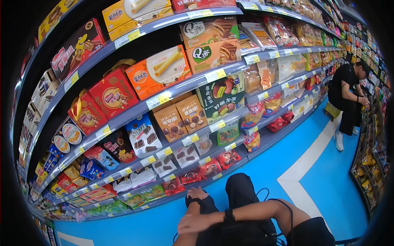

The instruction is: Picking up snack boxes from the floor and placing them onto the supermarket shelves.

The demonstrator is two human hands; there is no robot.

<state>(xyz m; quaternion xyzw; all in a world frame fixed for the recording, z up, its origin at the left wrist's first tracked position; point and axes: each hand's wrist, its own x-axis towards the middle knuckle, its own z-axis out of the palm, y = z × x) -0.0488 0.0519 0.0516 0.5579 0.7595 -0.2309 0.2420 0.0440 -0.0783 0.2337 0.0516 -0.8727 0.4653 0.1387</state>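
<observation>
My left hand rests palm down on my left knee, fingers draped over the dark trousers and holding nothing. Across my left forearm lies my right hand, slightly blurred, with no object in it. Both wrists wear dark bands. Just beyond my left hand, red snack packets lie on the lowest shelves. Above them stand a white-and-blue biscuit pack, brown chocolate snack boxes and a dark green pie box. Higher up are an orange egg roll box and red gift boxes.
Curved-looking store shelves with price tags run along the left and ahead. A blue floor bears white stripes. At the right, a co-worker in black sits on a low stool, hands at another rack. Dark cables hang by my right arm.
</observation>
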